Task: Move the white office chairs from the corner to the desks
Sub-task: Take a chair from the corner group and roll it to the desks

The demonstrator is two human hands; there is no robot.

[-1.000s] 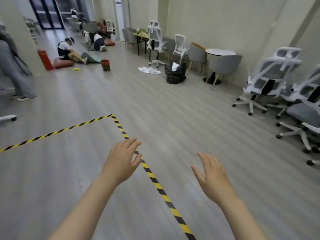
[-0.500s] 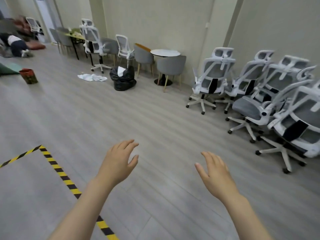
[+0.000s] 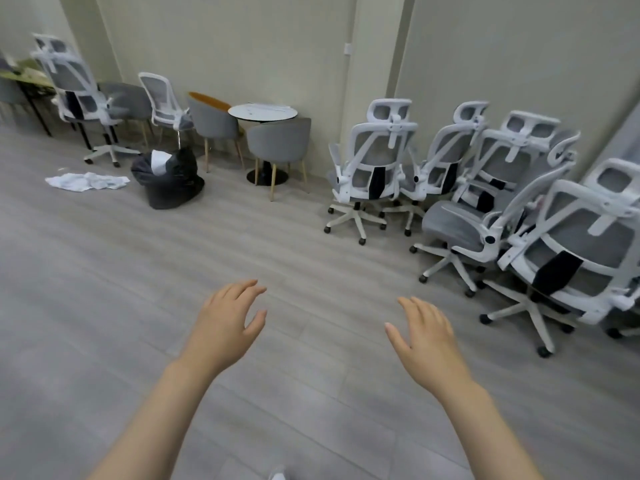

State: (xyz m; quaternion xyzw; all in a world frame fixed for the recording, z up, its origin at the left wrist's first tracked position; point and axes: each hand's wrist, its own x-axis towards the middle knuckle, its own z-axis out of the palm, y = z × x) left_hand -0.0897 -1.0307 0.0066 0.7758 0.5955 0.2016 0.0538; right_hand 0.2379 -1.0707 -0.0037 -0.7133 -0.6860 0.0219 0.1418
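Note:
Several white office chairs with grey mesh backs stand bunched in the right corner. The leftmost of them (image 3: 375,168) faces the wall, and the closest one (image 3: 575,258) is at the right edge. My left hand (image 3: 225,322) and my right hand (image 3: 424,336) are held out over the floor with relaxed fingers, holding nothing. Both hands are well short of the chairs. Another white office chair (image 3: 74,88) stands at the far left beside a desk (image 3: 24,79).
A small round table (image 3: 262,111) with grey padded chairs (image 3: 278,143) stands against the back wall. A black bag (image 3: 169,178) and a white cloth (image 3: 86,181) lie on the grey plank floor (image 3: 138,271). A smaller white chair (image 3: 162,98) stands near them.
The view has swung right and moved closer to the corner chairs. The yellow and black floor tape has left the view. Both hands stay open and empty.

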